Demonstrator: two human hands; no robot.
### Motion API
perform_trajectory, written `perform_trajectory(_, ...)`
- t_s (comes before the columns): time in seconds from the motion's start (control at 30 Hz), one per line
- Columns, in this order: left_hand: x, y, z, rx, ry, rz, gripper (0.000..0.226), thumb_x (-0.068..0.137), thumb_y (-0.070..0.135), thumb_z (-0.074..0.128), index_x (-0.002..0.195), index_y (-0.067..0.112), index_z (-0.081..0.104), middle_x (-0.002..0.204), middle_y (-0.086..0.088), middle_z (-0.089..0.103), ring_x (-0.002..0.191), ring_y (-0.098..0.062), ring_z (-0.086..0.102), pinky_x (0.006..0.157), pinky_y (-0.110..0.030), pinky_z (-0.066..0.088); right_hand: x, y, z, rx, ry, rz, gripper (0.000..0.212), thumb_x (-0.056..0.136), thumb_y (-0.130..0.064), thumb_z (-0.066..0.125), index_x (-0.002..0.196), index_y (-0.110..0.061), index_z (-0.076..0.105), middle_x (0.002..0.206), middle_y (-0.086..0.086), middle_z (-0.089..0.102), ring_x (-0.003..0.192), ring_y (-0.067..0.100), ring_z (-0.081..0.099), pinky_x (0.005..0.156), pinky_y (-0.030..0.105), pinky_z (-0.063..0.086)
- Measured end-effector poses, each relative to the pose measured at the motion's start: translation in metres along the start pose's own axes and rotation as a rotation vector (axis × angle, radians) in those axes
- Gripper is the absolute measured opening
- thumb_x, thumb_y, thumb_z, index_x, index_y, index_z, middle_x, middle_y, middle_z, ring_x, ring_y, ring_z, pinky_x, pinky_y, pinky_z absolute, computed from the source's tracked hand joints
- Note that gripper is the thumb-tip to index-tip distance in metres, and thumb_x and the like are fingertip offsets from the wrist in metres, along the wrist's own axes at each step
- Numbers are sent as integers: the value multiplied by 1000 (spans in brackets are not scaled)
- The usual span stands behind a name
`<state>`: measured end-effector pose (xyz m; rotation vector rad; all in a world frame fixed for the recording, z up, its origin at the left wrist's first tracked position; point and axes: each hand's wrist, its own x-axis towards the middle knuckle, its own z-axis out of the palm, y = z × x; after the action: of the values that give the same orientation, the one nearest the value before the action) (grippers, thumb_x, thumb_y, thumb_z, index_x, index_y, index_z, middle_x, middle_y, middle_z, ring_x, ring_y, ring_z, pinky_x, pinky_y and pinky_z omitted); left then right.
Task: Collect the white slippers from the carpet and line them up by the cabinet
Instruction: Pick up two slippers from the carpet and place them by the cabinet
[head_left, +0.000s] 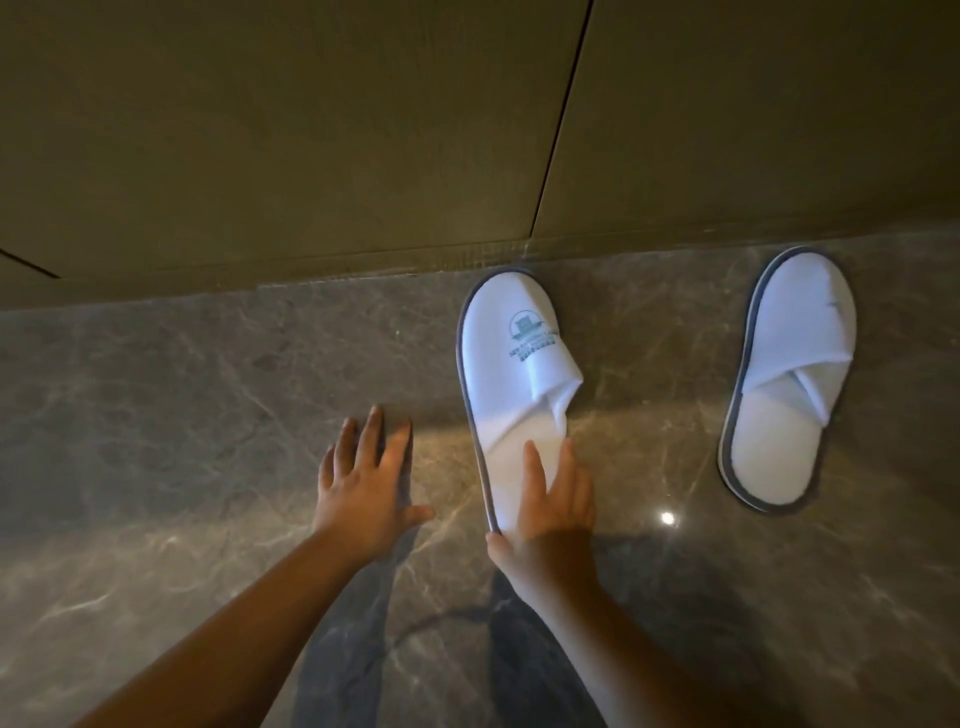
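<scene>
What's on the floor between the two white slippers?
Nothing: the head view shows only bare marble floor between the logo slipper and the other slipper.

Two white slippers on a marble floor, toes toward a cabinet.

The right hand (553, 512) grips the heel end of a white terry slipper with a grey edge and a teal printed logo (511, 364), thumb at its rim and fingers on the insole. The left hand (366, 483) is spread flat, empty, over the grey-brown veined marble floor (182, 389). A second, matching white slipper (789, 379) lies well apart to the right. Both toes point at the olive-brown panelled cabinet (311, 145).
</scene>
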<state>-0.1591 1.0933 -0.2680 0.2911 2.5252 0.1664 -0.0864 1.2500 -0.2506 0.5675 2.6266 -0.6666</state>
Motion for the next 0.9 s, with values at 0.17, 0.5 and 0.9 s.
perform_trajectory(0.17, -1, -1, -3, -107, -3, 0, 98, 68, 58, 61, 142, 26, 4, 156, -4, -8, 142, -29, -12, 115, -48, 2, 0, -12, 16, 5, -17, -45, 90, 75, -38, 61, 143, -22, 5, 154, 18, -1, 140, 34, 6, 114, 43, 15)
perform_trajectory(0.5, -8, 12, -9, -205, 57, 59, 96, 67, 53, 66, 141, 25, 11, 156, -5, 4, 143, -29, 2, 114, -50, 15, 15, 1, -12, 56, 40, -26, 82, 76, -49, 57, 141, -23, 15, 154, 9, 12, 139, 29, 14, 112, 43, 19)
perform_trajectory(0.9, 4, 74, 6, -6, 41, 235, 100, 66, 51, 68, 142, 19, 11, 156, -10, -1, 142, -34, -2, 114, -51, 12, 39, 137, -87, 99, 363, 519, 97, 68, -48, 70, 140, -12, 16, 151, 24, 17, 137, 40, 19, 111, 51, 22)
